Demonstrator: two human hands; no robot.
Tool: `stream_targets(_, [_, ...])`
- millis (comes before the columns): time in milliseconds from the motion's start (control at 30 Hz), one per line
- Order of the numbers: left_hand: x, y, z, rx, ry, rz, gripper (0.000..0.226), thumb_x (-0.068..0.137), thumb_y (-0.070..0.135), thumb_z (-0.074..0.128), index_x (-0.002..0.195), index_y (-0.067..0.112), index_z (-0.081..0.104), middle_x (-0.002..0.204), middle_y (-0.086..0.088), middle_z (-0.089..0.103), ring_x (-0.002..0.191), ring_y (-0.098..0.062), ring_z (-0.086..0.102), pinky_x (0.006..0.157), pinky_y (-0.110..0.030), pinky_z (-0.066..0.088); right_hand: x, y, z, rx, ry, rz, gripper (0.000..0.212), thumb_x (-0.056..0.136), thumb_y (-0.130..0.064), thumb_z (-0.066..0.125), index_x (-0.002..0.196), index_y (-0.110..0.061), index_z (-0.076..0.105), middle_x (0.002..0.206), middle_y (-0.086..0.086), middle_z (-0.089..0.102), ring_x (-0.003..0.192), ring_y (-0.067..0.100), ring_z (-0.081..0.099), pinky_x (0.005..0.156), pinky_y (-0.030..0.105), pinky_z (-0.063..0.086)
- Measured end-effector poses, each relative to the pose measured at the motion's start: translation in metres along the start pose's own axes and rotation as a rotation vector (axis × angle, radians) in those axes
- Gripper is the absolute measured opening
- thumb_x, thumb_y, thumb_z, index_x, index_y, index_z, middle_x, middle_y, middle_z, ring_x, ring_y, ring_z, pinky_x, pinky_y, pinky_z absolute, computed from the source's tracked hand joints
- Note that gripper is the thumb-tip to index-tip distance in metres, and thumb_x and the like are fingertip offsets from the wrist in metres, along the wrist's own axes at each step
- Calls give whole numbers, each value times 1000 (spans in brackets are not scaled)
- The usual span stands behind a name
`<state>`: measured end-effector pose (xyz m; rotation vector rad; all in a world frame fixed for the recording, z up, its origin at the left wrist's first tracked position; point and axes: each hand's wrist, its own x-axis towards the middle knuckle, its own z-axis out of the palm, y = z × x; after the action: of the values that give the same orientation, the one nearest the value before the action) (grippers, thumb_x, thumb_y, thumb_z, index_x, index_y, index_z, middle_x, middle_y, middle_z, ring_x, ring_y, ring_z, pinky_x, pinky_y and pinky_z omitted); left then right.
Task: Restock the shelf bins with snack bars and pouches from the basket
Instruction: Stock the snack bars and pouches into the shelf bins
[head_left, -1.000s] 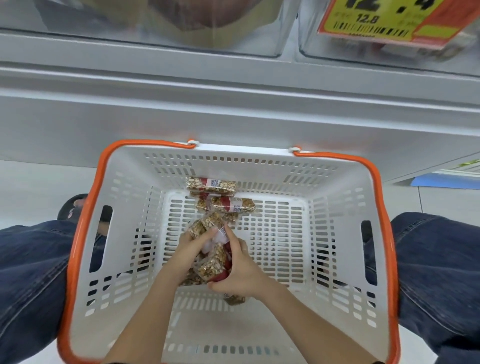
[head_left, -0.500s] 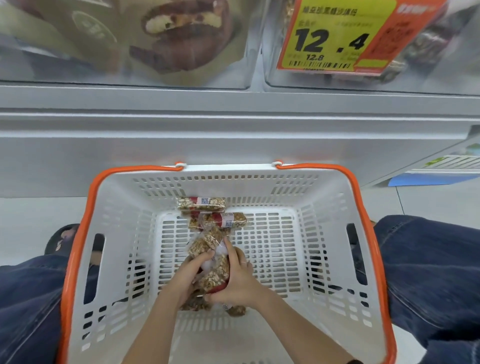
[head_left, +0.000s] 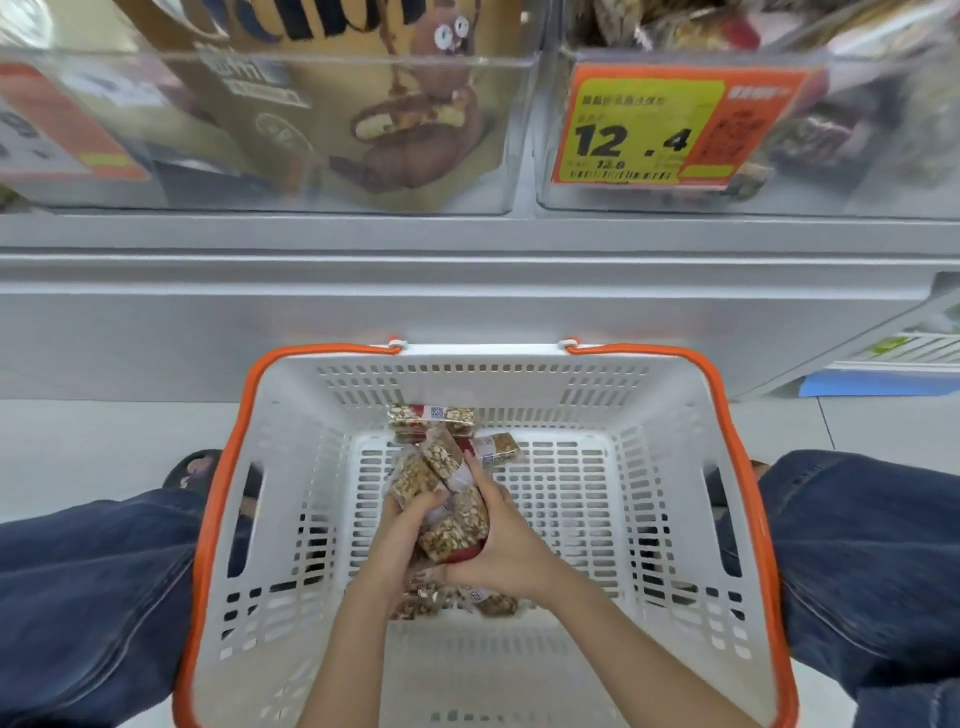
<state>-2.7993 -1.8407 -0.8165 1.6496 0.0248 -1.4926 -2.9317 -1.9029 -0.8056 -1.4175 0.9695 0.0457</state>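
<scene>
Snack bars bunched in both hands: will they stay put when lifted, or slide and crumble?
The snack bars look stiff, so probably no flopping. Their glossy clear wrappers suggest they may slide against each other; the left hand and right hand clamp them. Visible nut clusters could crumble if squeezed.

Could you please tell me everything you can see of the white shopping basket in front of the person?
The basket is white slotted plastic with an orange rim and oval grip holes in its side walls. It stands upright on the pale floor, between the person's knees, below the grey shelf front. Two wrapped snack bars lie at its far end, and more lie under the hands. The left hand and right hand reach inside, holding a bundle of bars above its floor.
</scene>
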Motion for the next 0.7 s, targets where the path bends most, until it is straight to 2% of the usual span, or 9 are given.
stream_targets(67, [-22,21,6,-2,-15,114,69,70,35,74,129,26,41,116,-7,64,100,-21,65,67,-34,55,-13,-22,-4,11,42,-83,120,60,-32,84,131,-71,-4,155,-13,10,137,15,34,94,31,50])
stream_targets(133, [-50,45,18,51,-50,252,67,70,38,76,127,30,41,117,-1,63,98,-16,66,68,-30,55,-31,-42,-11,34,112,-184,121,59,-30,84,136,-67,-2,149,-15,17,126,9,46,87,29,55])
stream_targets(233, [-102,76,36,111,-95,444,64,62,47,77,116,36,44,117,8,62,98,-7,66,78,-27,53,-71,-77,-26,51,226,-334,120,60,-28,83,137,-65,-2,144,-19,24,122,2,47,84,27,56])
stream_targets(333, [-152,99,54,102,-195,637,55,65,42,74,114,45,48,113,17,65,102,-1,64,78,-21,52,-112,-111,-43,67,308,-474,120,64,-24,84,137,-64,-2,143,-22,30,119,-6,48,82,17,52])
stream_targets(433, [-194,130,73,168,-315,776,64,56,38,76,114,39,49,103,25,67,99,3,63,74,-15,50,-150,-143,-69,70,371,-575,120,64,-22,85,136,-66,0,142,-18,40,119,-5,52,85,17,51])
stream_targets(500, [-209,153,91,251,-408,846,68,54,32,80,114,37,48,102,26,68,100,3,63,78,-18,51,-168,-164,-93,51,441,-597,120,62,-25,85,134,-69,0,141,-16,43,114,-3,56,83,18,52])
stream_targets(533, [-213,167,103,291,-435,878,68,55,30,82,114,36,48,102,25,68,99,2,64,80,-20,51,-176,-175,-105,36,485,-603,120,61,-28,85,134,-69,0,141,-18,42,112,-5,57,82,17,51])
stream_targets(633, [-220,207,144,325,-483,963,52,71,17,81,108,37,49,98,23,69,94,5,64,77,-15,50,-189,-203,-147,-13,633,-642,117,65,-25,84,141,-59,1,128,-35,38,97,-24,52,71,2,44])
stream_targets(700, [-219,226,172,331,-509,985,47,76,25,78,110,40,49,107,20,66,100,4,62,82,-16,50,-189,-215,-174,-92,738,-624,118,64,-31,84,144,-54,1,132,-33,35,110,-15,48,83,9,41])
